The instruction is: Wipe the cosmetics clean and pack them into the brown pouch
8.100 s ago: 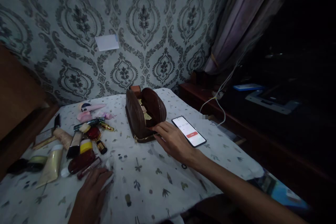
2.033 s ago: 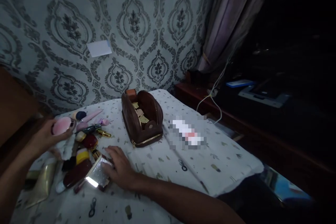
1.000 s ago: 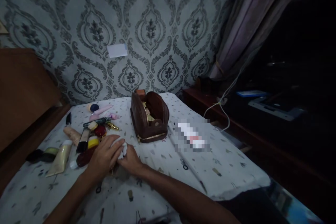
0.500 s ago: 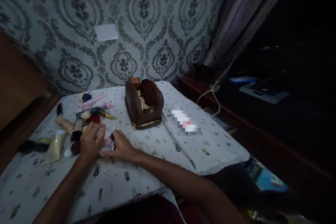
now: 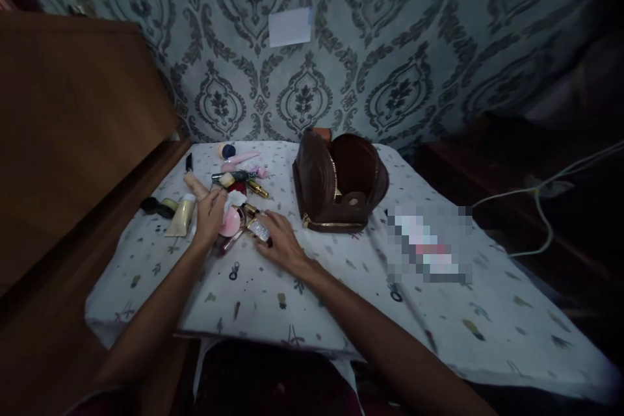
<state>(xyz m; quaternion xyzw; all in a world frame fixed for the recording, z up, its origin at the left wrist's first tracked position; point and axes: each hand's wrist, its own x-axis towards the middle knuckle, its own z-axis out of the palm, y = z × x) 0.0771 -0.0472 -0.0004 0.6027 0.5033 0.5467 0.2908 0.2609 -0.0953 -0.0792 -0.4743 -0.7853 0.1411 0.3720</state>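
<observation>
Back from the worktop's front edge (image 5: 273, 318), the hands are apart. The right hand (image 5: 283, 244) grips a glittery case (image 5: 259, 230); whether the left hand (image 5: 210, 216) is clamped on anything, I cannot tell. A round pink compact (image 5: 231, 223) lies between them. Toward the left edge lies a cream tube (image 5: 181, 217). Farther back stands an open brown bag (image 5: 316, 182), and near the far edge lies a dark-headed brush (image 5: 227, 151).

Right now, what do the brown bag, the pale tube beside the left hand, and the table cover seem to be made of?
Brown bag: leather or imitation leather, by its smooth, softly shiny, stiff-looking panels; its glinting gold-toned zip looks metal.
Pale tube: probably soft plastic, satin, from its flattened end.
Table cover: likely matte printed fabric, from its crease and drooping edge.
</observation>
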